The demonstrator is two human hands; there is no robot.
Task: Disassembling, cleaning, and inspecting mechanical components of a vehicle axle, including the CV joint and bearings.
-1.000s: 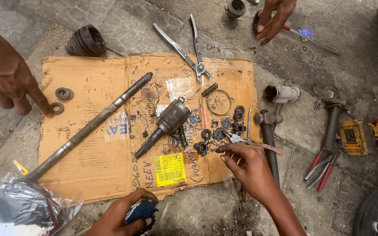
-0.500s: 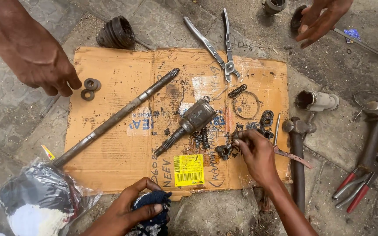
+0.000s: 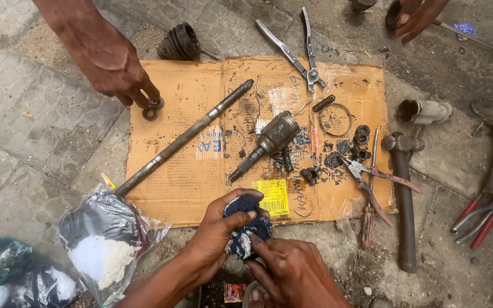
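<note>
My left hand is closed around a dark blue rag at the near edge of a brown cardboard sheet. My right hand meets it from below, with its fingers pinched into the same rag. Whether anything is wrapped inside the rag is hidden. On the cardboard just beyond lie a stubby joint housing with a splined stem and a long steel shaft. Another person's hand touches two metal rings at the sheet's left edge.
Long-handled pliers, a spring, a wire ring and small dark parts lie on the cardboard. Pliers, a hammer, a metal tube and red-handled pliers lie to the right. Plastic bag near left, rubber boot far left.
My right hand has left the small parts on the cardboard and come back to the rag in my left hand. The other person's hand has reached down onto the metal rings.
</note>
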